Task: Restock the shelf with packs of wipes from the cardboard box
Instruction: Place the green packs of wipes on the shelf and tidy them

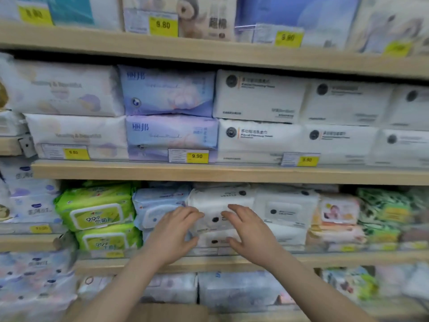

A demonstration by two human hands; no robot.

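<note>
Wooden shelf (209, 263) at chest level, stocked with soft packs of wipes in stacked rows. Far left of that level: green packs (95, 205) with a white flip lid, two high. Next right: pale blue packs (157, 201), also stacked.

Left hand (171, 233) reaches in from below, fingers spread and curved, fingertips on the left edge of a white pack of wipes (218, 205) with a black dot on its label. The hand also overlaps the blue stack beside it. Right hand (250, 231) mirrors it, fingers spread, laid against the right side of the same white pack. Neither hand is closed around the pack; both look pressed flat to its front and sides, though motion blur makes exact contact hard to read. The white pack sits on top of another like it (216, 240), in the column between the blue stack and a second white stack (285, 210).

Further right: peach packs (339, 212), then green-patterned packs (383, 210), blurred.

Shelf above (209, 173) holds larger tissue packs and yellow price tags (197, 156) reading 9.90. Bottom edge of view: a strip of brown cardboard (171, 312), possibly the box; too little showing to tell.
</note>
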